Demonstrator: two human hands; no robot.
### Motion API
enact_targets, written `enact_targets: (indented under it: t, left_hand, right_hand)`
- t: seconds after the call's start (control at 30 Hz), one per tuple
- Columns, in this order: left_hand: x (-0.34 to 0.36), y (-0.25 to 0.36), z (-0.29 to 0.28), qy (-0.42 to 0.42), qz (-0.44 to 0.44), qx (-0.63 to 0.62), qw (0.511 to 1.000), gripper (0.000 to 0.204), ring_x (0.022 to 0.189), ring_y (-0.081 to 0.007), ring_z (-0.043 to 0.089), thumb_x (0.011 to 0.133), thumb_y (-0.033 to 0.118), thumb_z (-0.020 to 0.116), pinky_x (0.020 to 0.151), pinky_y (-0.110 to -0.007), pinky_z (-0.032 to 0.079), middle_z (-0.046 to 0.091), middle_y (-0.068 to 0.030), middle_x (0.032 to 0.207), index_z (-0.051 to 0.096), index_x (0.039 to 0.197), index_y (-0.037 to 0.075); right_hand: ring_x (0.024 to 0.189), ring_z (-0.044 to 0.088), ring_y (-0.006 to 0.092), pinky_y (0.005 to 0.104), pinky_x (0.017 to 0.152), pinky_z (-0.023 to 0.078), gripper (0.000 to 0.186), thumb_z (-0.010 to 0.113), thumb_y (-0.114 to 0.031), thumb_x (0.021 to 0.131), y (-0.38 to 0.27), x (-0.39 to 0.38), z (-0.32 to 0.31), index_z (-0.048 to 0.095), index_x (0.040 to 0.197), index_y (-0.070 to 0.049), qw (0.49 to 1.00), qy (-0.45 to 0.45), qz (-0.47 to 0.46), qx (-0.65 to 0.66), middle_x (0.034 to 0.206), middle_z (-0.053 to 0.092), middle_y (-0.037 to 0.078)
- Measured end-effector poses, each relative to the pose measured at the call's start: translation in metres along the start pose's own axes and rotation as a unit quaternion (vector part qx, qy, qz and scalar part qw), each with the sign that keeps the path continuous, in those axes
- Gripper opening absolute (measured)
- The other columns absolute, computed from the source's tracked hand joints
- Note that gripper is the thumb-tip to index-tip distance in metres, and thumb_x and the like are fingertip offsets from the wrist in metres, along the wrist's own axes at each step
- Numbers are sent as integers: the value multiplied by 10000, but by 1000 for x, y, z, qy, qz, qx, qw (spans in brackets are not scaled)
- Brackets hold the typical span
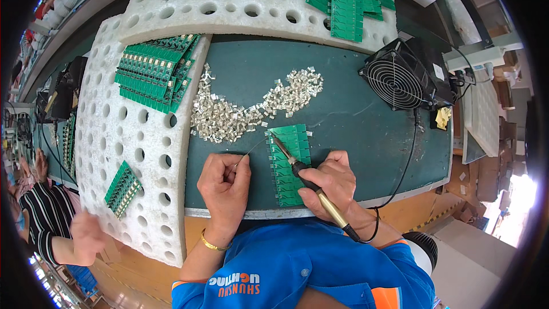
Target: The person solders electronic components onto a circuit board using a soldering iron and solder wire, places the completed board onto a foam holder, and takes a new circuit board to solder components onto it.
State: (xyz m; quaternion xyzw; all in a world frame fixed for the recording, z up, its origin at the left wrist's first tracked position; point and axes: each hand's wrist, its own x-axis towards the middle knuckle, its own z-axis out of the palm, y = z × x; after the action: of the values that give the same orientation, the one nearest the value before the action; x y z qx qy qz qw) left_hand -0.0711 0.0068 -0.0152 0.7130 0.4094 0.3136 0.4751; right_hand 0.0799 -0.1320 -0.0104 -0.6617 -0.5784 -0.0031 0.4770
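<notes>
A green circuit board panel (289, 163) lies on the dark green mat in front of me, with small metal pins along its left edge. My right hand (330, 184) is closed around a soldering iron (310, 182), whose tip meets the upper left part of the panel. Pinched in my left hand (225, 183) is a thin solder wire (253, 147), which runs up toward the iron's tip. Beyond the panel lies a curved heap of small silvery connectors (234, 117), a few of them loose close to the board's top edge.
White foam boards with holes (137, 143) stand left and at the back, bearing stacks of green circuit boards (154, 71). A black fan (396, 80) sits at the right; the iron's cable (400, 186) curves beside it. Another person's hand (87, 237) shows at the far left.
</notes>
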Motion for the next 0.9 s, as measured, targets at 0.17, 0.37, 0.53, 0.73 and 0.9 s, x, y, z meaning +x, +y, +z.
enact_targets:
  t: [0.17,0.37,0.53,0.73,0.9]
  left_hand:
    - [0,1,0,-2,-6,-16,1000,98,594,-23,433,863,-39,711,495,-191,355,547,-7,774,630,815,-11]
    - [0,1,0,-2,-14,-15,1000,104,595,-24,440,859,-38,716,500,-189,358,541,-6,764,630,810,-7]
    - [-1,-2,1,1,-7,-4,1000,108,586,-27,435,852,-36,722,494,-194,349,534,-5,748,631,805,0]
    - [0,1,2,1,-7,-4,1000,111,580,-26,427,853,-38,721,488,-197,339,535,-4,744,629,804,0]
    - [0,1,1,0,-9,-12,1000,110,578,-24,425,857,-41,716,487,-196,339,538,-4,743,629,803,-1]
  right_hand:
    - [515,506,190,364,668,383,260,731,-242,872,-1,-2,0,653,996,-27,1000,-2,3,4,621,581,26]
    - [516,508,190,369,668,391,271,699,-273,910,-1,-3,0,649,994,-21,1000,-5,6,2,628,582,32]
    - [519,509,190,367,668,391,270,695,-276,915,-2,-2,-1,649,997,-22,1000,-6,6,2,631,584,33]
    - [516,504,188,364,660,379,266,692,-269,918,-1,-2,-1,645,1003,-22,1000,-7,6,7,632,585,33]
    - [512,496,187,366,656,374,266,695,-265,916,-1,-3,-1,644,1004,-20,1000,-4,4,12,631,581,32]
